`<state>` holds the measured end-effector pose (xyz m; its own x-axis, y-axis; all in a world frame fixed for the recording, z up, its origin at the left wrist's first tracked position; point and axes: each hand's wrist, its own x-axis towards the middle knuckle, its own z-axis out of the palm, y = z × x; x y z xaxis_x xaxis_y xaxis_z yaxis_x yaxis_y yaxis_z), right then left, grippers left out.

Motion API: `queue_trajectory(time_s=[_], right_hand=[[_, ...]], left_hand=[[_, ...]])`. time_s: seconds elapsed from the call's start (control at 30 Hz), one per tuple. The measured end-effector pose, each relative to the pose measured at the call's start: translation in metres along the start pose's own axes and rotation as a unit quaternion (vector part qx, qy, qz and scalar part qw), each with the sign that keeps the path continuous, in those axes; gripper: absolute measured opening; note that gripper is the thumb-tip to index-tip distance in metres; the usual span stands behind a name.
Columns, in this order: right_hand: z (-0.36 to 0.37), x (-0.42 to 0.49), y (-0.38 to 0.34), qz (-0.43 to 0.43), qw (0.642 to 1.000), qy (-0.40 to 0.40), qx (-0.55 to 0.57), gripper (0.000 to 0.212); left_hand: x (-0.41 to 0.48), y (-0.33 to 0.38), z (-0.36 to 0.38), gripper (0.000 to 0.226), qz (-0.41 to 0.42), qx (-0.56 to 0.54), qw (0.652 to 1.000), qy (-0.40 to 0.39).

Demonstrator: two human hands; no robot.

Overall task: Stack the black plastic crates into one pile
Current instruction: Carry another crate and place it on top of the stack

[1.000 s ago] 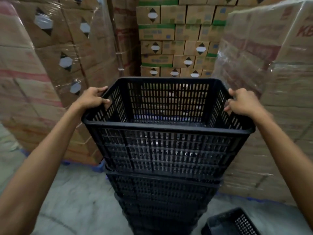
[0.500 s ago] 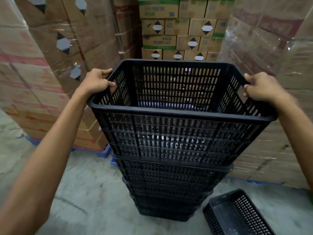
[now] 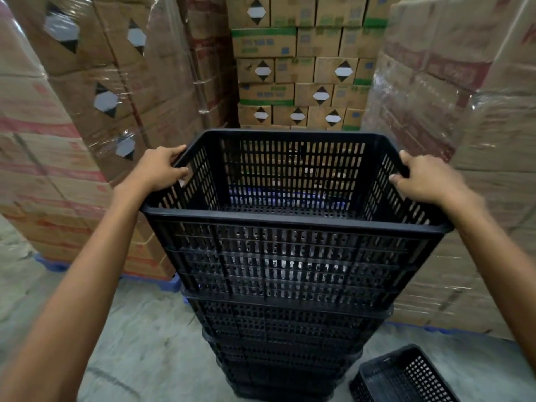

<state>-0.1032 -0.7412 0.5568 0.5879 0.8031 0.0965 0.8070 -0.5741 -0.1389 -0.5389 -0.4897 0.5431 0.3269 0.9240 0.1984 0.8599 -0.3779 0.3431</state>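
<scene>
A black slotted plastic crate (image 3: 293, 256) sits nested on top of a pile of several black crates (image 3: 287, 352) on the concrete floor. My left hand (image 3: 161, 169) grips the top crate's left rim, fingers curled over the edge. On the right rim, my right hand (image 3: 420, 178) holds the same crate. The crate is empty and sits level. One more black crate (image 3: 403, 375) lies on the floor at the lower right, partly cut off by the frame.
Shrink-wrapped pallets of cardboard boxes (image 3: 95, 117) stand close on the left, and another wrapped pallet (image 3: 458, 117) on the right. Stacked cartons (image 3: 301, 74) fill the back. Blue pallet edges (image 3: 162, 284) show at floor level. Grey concrete floor (image 3: 139, 343) lies in front.
The top crate has sunk lower onto the pile and the view has tilted. Both hands keep the same grip on its rims.
</scene>
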Motion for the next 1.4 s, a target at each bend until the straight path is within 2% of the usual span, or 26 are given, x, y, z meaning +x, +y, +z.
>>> queue_trajectory(time_s=[0.1,0.23,0.47,0.57,0.8,0.97,1.07,1.17,1.27,1.4], right_hand=[[-0.009,0.008,-0.002,-0.015,0.999,-0.043,-0.028,0.080],[-0.012,0.012,-0.007,-0.053,0.994,-0.093,-0.030,0.094],[0.002,0.015,-0.002,-0.087,0.991,-0.096,-0.032,0.102],[0.007,0.018,0.004,-0.099,0.991,-0.091,-0.020,0.104],[0.007,0.016,0.001,-0.099,0.992,-0.077,-0.016,0.103],[-0.001,0.007,0.001,-0.101,0.990,-0.057,0.076,0.094],[-0.014,0.003,0.008,-0.119,0.984,-0.032,0.126,0.078],[-0.029,-0.007,0.033,-0.087,0.981,0.018,0.171,0.073],[-0.036,-0.022,0.078,-0.068,0.978,0.063,0.188,0.063],[-0.026,-0.053,0.164,-0.017,0.977,0.069,0.199,0.058]], left_hand=[[-0.003,0.005,-0.005,0.070,0.067,0.083,0.994,0.002],[-0.008,0.015,-0.012,0.073,0.119,0.054,0.990,-0.053],[-0.010,0.018,-0.009,0.095,0.074,0.038,0.981,-0.176],[-0.009,0.013,-0.002,0.106,0.086,0.056,0.981,-0.165],[-0.005,0.005,0.007,0.107,0.120,0.151,0.973,-0.126],[-0.013,0.023,-0.011,0.088,0.091,0.121,0.982,-0.115],[-0.025,0.069,-0.030,0.075,0.097,0.091,0.984,-0.120],[-0.056,0.162,-0.041,0.067,0.207,0.003,0.977,-0.057],[-0.106,0.277,-0.038,0.059,0.327,-0.121,0.937,0.009],[-0.170,0.413,-0.004,0.048,0.423,-0.255,0.869,0.026]])
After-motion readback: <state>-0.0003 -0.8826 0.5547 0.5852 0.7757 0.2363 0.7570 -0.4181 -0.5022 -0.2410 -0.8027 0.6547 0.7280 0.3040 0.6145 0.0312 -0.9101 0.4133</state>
